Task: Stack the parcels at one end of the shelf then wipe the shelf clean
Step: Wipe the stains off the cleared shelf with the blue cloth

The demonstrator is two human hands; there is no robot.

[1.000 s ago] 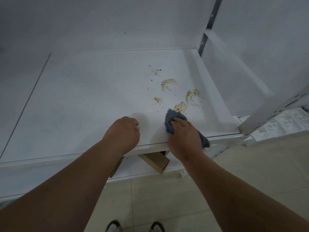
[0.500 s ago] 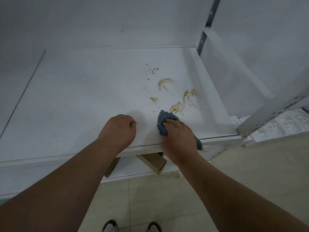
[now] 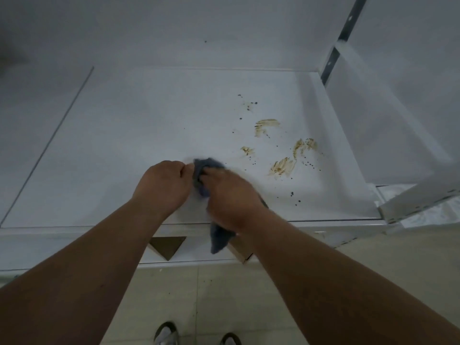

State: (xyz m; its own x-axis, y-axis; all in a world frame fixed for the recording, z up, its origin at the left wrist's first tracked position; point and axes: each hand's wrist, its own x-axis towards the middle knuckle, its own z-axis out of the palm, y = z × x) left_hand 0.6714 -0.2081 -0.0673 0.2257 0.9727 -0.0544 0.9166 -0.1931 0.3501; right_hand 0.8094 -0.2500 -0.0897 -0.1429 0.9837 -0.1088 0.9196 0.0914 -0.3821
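A white shelf (image 3: 149,135) fills the view, with brown smears and dark specks (image 3: 282,166) on its right half. My right hand (image 3: 229,192) presses a blue-grey cloth (image 3: 202,170) onto the shelf near the front edge; the cloth's tail (image 3: 219,239) hangs over the edge. My left hand (image 3: 164,185) is a closed fist resting on the shelf just left of the cloth, touching it. The corners of two brown cardboard parcels (image 3: 168,247) show on the lower shelf under my arms. No parcel is on the top shelf in view.
A white wall stands behind the shelf. A metal upright (image 3: 332,61) and a white angled bracket (image 3: 418,200) are at the right. A seam (image 3: 49,143) runs along the shelf's left part. Tiled floor and my shoes (image 3: 165,334) are below.
My right hand has slid the cloth left along the front of the shelf until it meets my left fist. The stains look unchanged.
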